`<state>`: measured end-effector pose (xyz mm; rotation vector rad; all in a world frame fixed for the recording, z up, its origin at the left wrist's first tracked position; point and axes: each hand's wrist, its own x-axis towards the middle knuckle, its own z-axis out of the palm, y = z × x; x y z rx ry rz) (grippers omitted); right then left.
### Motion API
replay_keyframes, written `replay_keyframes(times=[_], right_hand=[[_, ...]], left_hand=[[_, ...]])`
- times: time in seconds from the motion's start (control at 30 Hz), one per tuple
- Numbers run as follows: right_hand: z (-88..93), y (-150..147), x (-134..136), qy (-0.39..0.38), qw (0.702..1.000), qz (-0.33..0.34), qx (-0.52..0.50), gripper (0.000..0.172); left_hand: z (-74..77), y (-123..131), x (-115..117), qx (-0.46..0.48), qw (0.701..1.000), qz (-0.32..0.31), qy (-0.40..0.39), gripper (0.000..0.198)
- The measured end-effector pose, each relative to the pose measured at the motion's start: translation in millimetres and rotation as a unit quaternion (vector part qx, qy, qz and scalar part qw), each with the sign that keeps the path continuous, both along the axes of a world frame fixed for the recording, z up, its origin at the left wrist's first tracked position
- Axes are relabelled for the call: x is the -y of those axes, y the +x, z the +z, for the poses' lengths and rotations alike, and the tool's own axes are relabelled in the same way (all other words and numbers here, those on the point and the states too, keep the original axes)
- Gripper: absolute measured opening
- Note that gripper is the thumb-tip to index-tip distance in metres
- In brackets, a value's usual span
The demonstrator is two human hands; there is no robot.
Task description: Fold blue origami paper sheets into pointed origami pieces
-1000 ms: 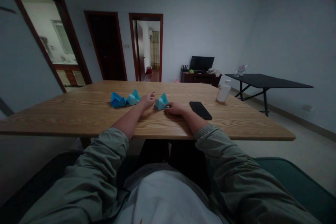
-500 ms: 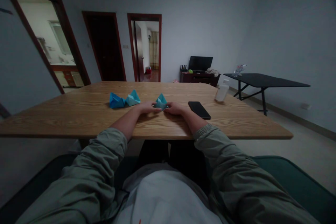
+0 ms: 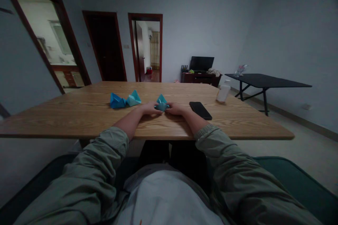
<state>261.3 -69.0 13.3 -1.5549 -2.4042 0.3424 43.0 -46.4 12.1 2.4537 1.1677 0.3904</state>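
On the wooden table (image 3: 79,123), near its front edge, the left hand (image 3: 150,108) and the right hand (image 3: 178,109) lie close together, and between them sits a small blue-green origami piece (image 3: 161,102). The fingers of both hands come in narrowly from its two sides and touch its lower part, but I cannot tell if they really grip it or only rest against it. Its pointed top stands up above the fingers. Further left on the table, a deep blue origami piece (image 3: 117,101) and a pale blue origami piece (image 3: 133,98) stand side by side and touch each other. To the right of the right hand, a black smartphone (image 3: 200,110) lies flat on the table, near the fingers. Further back on the right part of the table stands a white plastic bottle (image 3: 223,91), closed with a cap; any writing on it is too small to read. Behind the far edge of the table, a dark wooden cabinet (image 3: 200,78) carries a black monitor (image 3: 202,63), and to the right of the table stands a black table (image 3: 266,80).
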Motion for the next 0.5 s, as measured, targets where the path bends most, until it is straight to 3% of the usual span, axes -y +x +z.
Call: replay_keyframes(times=[0.5], right_hand=[[2.4, -0.8, -3.5, -0.025, 0.999, -0.016, 0.031, 0.034]], left_hand=[[3.6, -1.0, 5.3, -0.009, 0.998, 0.056, -0.002, 0.046]])
